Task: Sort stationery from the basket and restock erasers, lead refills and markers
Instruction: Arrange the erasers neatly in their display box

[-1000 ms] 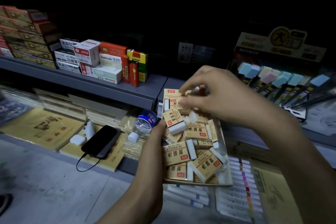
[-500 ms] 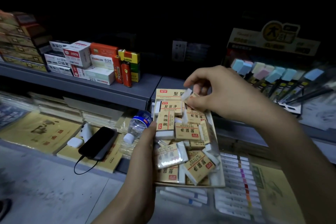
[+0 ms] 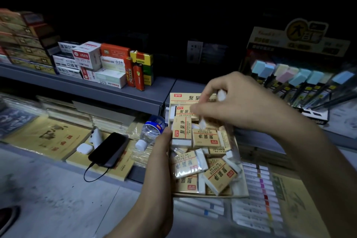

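Gripping eraser box (image 3: 193, 97) with left hand (image 3: 161, 150), right hand (image 3: 245, 103) pinching blurred white eraser (image 3: 221, 95), fingertips obscured

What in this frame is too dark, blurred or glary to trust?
Head view: upper third near black above the grey shelf; right hand and the eraser it pinches are motion-smeared; the wrapped eraser in the eraser box glints; left hand gripping the box is sharp; pen display at right is soft.
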Available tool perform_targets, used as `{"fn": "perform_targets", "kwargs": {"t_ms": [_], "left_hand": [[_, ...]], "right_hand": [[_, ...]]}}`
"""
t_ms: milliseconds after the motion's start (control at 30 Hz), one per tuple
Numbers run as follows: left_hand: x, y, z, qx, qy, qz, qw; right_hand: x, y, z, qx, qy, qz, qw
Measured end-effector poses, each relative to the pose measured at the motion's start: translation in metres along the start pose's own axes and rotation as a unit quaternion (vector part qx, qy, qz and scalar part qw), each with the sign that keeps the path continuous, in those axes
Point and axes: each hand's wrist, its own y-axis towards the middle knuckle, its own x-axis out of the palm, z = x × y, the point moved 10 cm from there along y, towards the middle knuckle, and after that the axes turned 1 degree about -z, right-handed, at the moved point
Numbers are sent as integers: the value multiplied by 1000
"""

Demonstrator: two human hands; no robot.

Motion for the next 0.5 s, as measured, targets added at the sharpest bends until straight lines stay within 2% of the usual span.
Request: {"fn": "perform_targets", "kwargs": {"t_ms": [100,267,433,500], "left_hand": [[2,-8,-3,8,-46,-21,999],[0,-7,-1,18,-33,-4,999],[3,-13,-8,11,-57,-69,996],[3,-5,-5,12,-18,-51,998]], "right_hand": [[2,-2,0,32,-58,10,998],[-2,-1,-4,45,-100,54,993],[5,3,7,86,-71,26,993],[5,3,10,101,-42,9,994]]}}
